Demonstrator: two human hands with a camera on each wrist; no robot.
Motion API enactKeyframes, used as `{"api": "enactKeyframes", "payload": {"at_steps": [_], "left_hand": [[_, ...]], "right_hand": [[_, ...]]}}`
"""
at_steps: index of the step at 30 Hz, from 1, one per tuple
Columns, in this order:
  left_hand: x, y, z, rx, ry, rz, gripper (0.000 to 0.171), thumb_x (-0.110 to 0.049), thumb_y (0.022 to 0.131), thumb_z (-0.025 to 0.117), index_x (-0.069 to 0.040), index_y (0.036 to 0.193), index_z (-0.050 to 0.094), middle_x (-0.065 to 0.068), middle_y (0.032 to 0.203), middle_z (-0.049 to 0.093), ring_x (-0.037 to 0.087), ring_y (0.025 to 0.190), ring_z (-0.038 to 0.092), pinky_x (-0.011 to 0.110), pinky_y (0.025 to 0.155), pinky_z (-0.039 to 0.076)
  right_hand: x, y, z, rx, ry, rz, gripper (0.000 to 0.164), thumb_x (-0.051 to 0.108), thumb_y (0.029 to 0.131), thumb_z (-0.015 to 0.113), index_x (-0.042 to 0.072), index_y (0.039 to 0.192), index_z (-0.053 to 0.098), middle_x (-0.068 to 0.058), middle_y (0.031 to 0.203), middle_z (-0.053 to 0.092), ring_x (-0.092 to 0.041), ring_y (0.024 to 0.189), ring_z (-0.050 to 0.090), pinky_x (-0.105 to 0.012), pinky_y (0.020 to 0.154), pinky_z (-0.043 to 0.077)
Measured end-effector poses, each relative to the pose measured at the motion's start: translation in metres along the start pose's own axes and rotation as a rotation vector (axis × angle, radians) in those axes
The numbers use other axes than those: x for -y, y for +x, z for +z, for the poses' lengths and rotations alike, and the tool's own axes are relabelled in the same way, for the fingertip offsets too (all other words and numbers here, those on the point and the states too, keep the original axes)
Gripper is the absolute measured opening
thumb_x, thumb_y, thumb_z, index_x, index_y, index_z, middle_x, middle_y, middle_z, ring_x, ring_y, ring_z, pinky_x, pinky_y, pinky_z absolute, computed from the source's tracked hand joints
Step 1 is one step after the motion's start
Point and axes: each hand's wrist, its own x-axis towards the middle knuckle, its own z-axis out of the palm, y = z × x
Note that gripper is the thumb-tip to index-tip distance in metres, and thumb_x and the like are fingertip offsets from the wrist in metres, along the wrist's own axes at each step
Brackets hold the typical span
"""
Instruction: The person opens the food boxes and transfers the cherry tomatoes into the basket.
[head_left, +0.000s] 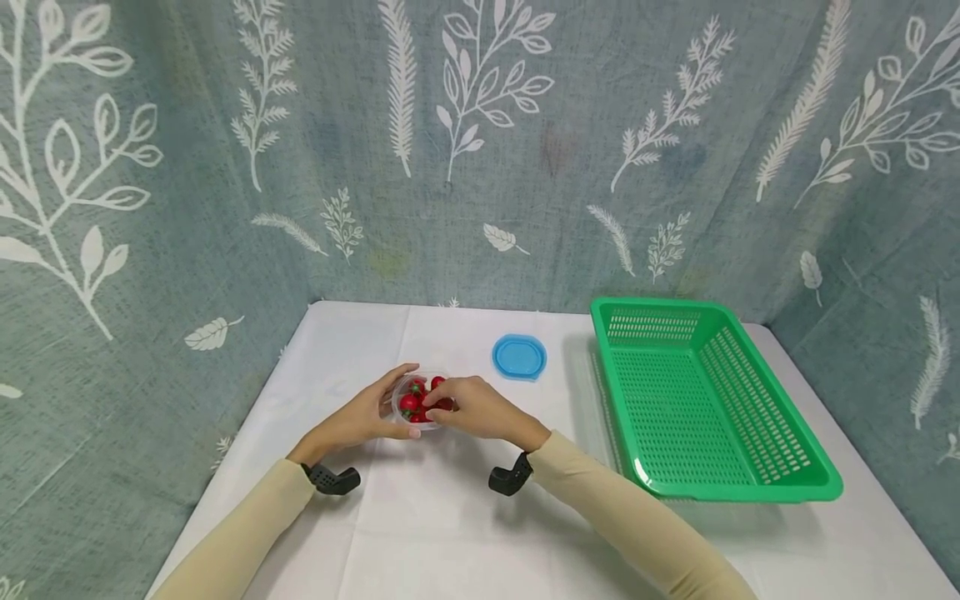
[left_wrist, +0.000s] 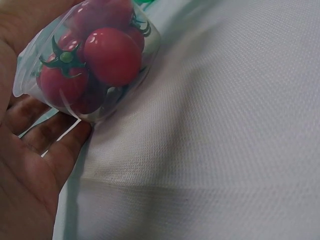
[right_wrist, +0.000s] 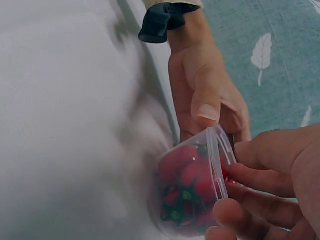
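A clear plastic container [left_wrist: 115, 95] holds several small red tomatoes [head_left: 409, 402] with green stems. On its left side my left hand [head_left: 367, 412] grips it, fingers round the far side and thumb at the near side. The tomatoes [right_wrist: 192, 175] show through its wall in the right wrist view. From the right, my right hand [head_left: 480, 406] reaches over the open rim, its fingertips bent in among the tomatoes. Thumb and index finger pinch a tomato at the mouth, partly hidden by the fingers.
Behind the container on the white tablecloth [head_left: 420, 517] lies a blue plastic lid [head_left: 519, 357]. A large green slotted basket [head_left: 693, 417] stands at the right. Patterned grey-green cloth [head_left: 465, 208] hangs behind and at both sides of the table.
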Motion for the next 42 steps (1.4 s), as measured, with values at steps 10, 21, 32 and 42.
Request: {"api": "enactKeyframes", "payload": {"at_steps": [10, 21, 32, 42], "left_hand": [[0.0005, -0.0012, 0.0000, 0.017, -0.037, -0.006, 0.110, -0.035, 0.080, 0.091, -0.032, 0.165, 0.020, -0.002, 0.169, 0.020, 0.025, 0.156, 0.017, 0.053, 0.120, 0.031], [0.0010, 0.0012, -0.0010, 0.025, -0.036, 0.017, 0.104, -0.033, 0.081, 0.091, -0.044, 0.160, 0.023, 0.000, 0.168, 0.024, 0.024, 0.155, 0.020, 0.052, 0.120, 0.031], [0.0020, -0.0007, -0.0004, 0.013, -0.023, 0.002, 0.108, -0.035, 0.080, 0.091, -0.037, 0.163, 0.023, -0.007, 0.168, 0.021, 0.025, 0.156, 0.016, 0.053, 0.120, 0.030], [-0.0012, -0.0011, -0.0001, 0.015, -0.013, -0.002, 0.111, -0.036, 0.080, 0.091, -0.026, 0.165, 0.020, 0.000, 0.169, 0.022, 0.029, 0.156, 0.017, 0.054, 0.119, 0.032]], "right_hand": [[0.0044, 0.0051, 0.0009, 0.047, -0.117, -0.036, 0.025, 0.017, 0.100, 0.069, 0.005, 0.121, 0.076, -0.003, 0.109, 0.070, -0.007, 0.090, 0.058, -0.016, 0.073, 0.048], [0.0064, 0.0077, -0.0014, 0.083, -0.137, -0.050, 0.020, 0.019, 0.099, 0.072, 0.009, 0.116, 0.077, 0.005, 0.100, 0.067, -0.006, 0.086, 0.055, -0.015, 0.072, 0.048], [0.0059, 0.0082, -0.0048, 0.107, -0.091, -0.019, 0.019, 0.018, 0.095, 0.078, 0.009, 0.112, 0.078, 0.003, 0.103, 0.069, -0.009, 0.092, 0.059, -0.015, 0.075, 0.050], [0.0027, 0.0081, -0.0082, 0.059, -0.134, -0.081, 0.023, 0.022, 0.091, 0.082, 0.008, 0.109, 0.080, 0.000, 0.101, 0.069, -0.009, 0.086, 0.059, -0.016, 0.073, 0.049]]}}
